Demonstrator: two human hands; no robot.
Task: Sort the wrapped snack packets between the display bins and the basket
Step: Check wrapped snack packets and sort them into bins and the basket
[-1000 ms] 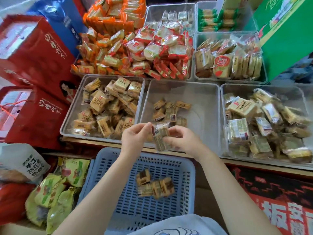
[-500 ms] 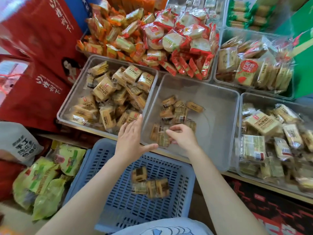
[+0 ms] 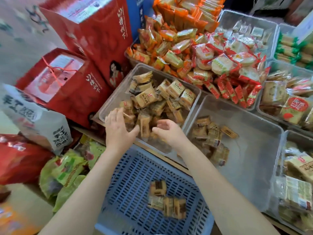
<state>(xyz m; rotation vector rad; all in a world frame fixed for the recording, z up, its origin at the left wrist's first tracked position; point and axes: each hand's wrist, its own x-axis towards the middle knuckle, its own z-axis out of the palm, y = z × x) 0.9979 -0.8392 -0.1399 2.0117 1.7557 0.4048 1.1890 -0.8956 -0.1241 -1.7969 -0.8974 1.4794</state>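
Between the two hands stood one upright tan packet (image 3: 145, 127) at the near edge of the left bin (image 3: 113, 102). The left hand (image 3: 118, 128) had its fingers spread and straight, grip loose, and the right hand (image 3: 166, 131) was cupped open just beside the packet; I couldn't tell if either was actually touching it. Right of the right hand, the middle bin (image 3: 257, 150) held only a small cluster of packets (image 3: 210, 134). Below both wrists, the blue basket (image 3: 128, 180) had just a few packets (image 3: 166, 203) in it — so I'd say the sorting was barely started, with the left bin heaped full.
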